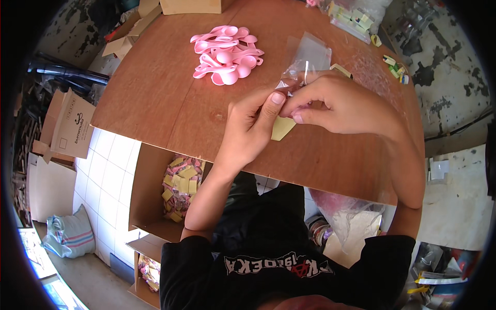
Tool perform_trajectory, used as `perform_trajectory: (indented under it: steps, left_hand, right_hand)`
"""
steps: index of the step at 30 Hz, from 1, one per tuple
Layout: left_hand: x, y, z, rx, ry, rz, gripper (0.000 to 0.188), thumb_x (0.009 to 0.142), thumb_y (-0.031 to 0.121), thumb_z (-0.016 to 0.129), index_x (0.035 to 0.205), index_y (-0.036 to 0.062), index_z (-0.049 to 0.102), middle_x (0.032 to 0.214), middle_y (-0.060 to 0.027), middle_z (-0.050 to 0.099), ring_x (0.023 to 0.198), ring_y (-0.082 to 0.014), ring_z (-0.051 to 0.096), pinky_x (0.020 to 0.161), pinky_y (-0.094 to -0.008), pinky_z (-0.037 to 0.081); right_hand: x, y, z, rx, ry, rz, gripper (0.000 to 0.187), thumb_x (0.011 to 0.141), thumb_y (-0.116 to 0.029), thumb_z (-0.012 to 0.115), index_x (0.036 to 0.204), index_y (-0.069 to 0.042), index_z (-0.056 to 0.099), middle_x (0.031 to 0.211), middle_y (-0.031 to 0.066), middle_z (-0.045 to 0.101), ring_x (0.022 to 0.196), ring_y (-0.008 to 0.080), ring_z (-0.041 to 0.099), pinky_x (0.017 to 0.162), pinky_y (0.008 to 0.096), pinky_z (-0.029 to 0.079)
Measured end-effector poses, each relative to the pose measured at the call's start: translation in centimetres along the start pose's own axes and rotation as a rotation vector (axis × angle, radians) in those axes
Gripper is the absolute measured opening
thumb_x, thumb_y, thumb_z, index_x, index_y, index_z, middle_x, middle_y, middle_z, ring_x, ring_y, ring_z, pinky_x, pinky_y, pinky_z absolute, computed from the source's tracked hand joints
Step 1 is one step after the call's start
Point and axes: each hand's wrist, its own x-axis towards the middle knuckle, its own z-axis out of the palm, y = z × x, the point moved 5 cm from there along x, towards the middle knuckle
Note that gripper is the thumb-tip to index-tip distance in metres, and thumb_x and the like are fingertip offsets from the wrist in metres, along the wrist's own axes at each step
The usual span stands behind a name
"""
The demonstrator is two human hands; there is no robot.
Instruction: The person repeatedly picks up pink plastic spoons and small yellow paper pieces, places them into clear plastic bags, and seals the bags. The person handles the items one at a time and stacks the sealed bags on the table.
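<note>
Over the right part of the wooden table, my two hands meet around a small clear plastic bag (295, 74). My left hand (250, 124) is closed on it, thumb pressed against the fingers. Bent into a pinch beside it, my right hand (336, 101) has its fingertips against the same spot, but what they grip is hidden. A pale yellow card (282, 129) shows just below the fingers; whether it is held or lies on the table I cannot tell. Further off is a stack of flat clear bags (316, 49). A pile of pink plastic spoons (227, 54) lies to the left.
Yellow and green pieces (396, 68) lie near the table's right edge, below a clear bag of yellow pieces (354, 18). Under the front edge, an open carton (147, 194) holds pink and yellow packets (181, 186). A white sack (71, 232) stands on the floor at left.
</note>
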Motion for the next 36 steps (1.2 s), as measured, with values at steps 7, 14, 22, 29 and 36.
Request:
perform_trajectory:
  steps: [7, 14, 22, 29, 36]
  left_hand:
    - [-0.4, -0.5, -0.6, -0.181, 0.008, -0.115, 0.039, 0.105, 0.022, 0.056, 0.134, -0.0041, 0.058, 0.115, -0.0133, 0.071, 0.101, -0.0156, 0.067, 0.088, -0.0301, 0.053]
    - [-0.4, -0.6, -0.8, -0.196, -0.093, 0.109, 0.071, 0.09, 0.024, 0.077, 0.147, -0.0017, 0.043, 0.131, -0.017, 0.061, 0.126, -0.0248, 0.058, 0.111, -0.0421, 0.042]
    - [-1.2, -1.4, -0.3, -0.272, -0.07, -0.065, 0.027, 0.094, 0.007, 0.071, 0.119, -0.0045, 0.065, 0.108, -0.0095, 0.072, 0.098, -0.0159, 0.07, 0.088, -0.0297, 0.056]
    - [-1.3, -1.5, -0.8, -0.205, 0.094, -0.114, 0.021, 0.101, 0.013, 0.064, 0.111, -0.005, 0.069, 0.099, -0.0074, 0.073, 0.088, -0.0097, 0.067, 0.075, -0.0248, 0.054]
    - [-1.8, -1.9, -1.1, -0.283, 0.066, -0.113, 0.025, 0.1, 0.011, 0.063, 0.12, -0.0051, 0.065, 0.106, -0.0111, 0.072, 0.094, -0.0127, 0.068, 0.082, -0.0279, 0.055]
  right_hand:
    - [-1.0, 0.3, -0.4, 0.266, 0.277, 0.055, 0.019, 0.09, -0.012, 0.07, 0.106, -0.002, 0.074, 0.095, 0.0111, 0.073, 0.087, 0.0247, 0.07, 0.076, 0.0326, 0.053]
    - [-2.7, -1.3, -1.0, -0.061, 0.521, -0.275, 0.014, 0.087, -0.004, 0.072, 0.1, -0.001, 0.074, 0.095, 0.0098, 0.073, 0.086, 0.0214, 0.071, 0.073, 0.03, 0.054]
    - [-2.2, -0.6, 0.0, 0.099, 0.47, -0.244, 0.014, 0.088, -0.005, 0.072, 0.101, 0.0, 0.073, 0.092, 0.0079, 0.074, 0.083, 0.0169, 0.071, 0.073, 0.0281, 0.054]
    - [-3.2, 3.1, 3.4, 0.749, 0.881, 0.014, 0.026, 0.093, -0.011, 0.073, 0.114, 0.002, 0.067, 0.102, 0.0109, 0.071, 0.091, 0.0124, 0.068, 0.079, 0.026, 0.055]
    - [-2.2, 4.4, 5.8, 0.967, 0.601, 0.143, 0.026, 0.094, -0.013, 0.072, 0.112, 0.005, 0.068, 0.102, 0.0093, 0.072, 0.088, 0.0117, 0.068, 0.073, 0.0246, 0.055]
